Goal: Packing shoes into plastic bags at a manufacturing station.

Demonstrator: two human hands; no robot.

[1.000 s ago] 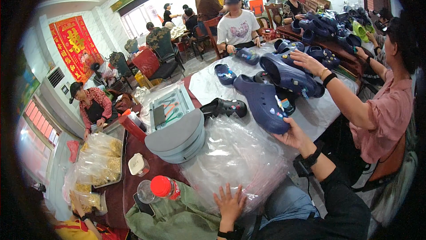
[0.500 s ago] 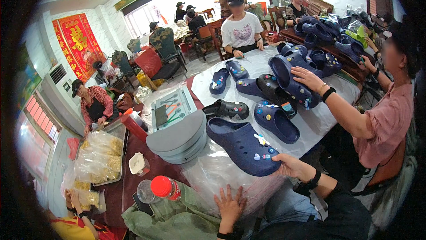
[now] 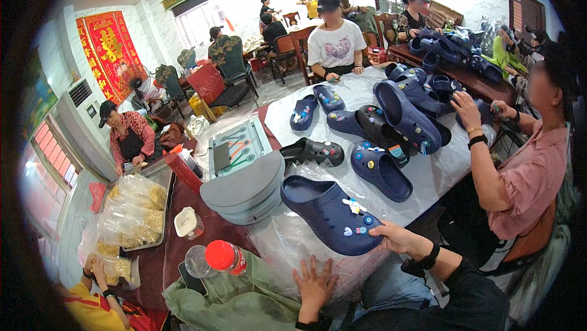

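My right hand grips the toe of a navy blue clog with holes and small colourful charms on its front. The clog's heel points away from me, to the left. My left hand lies flat with fingers spread on clear plastic bags. Just beyond the held clog are a black clog and another navy clog with charms. Farther off on white sheeting, several more clogs stand in a heap, among them a tilted navy one.
Left of the clogs sit stacked grey trays. A red-lidded jar and a white tub stand nearer. Bags of small yellow pieces fill a tray. A person in pink sits at right; another faces me across the table.
The clog in my right hand has dropped slightly toward me. The pink-sleeved person's hand has left the tilted clog and moved right. My left hand stays on the plastic.
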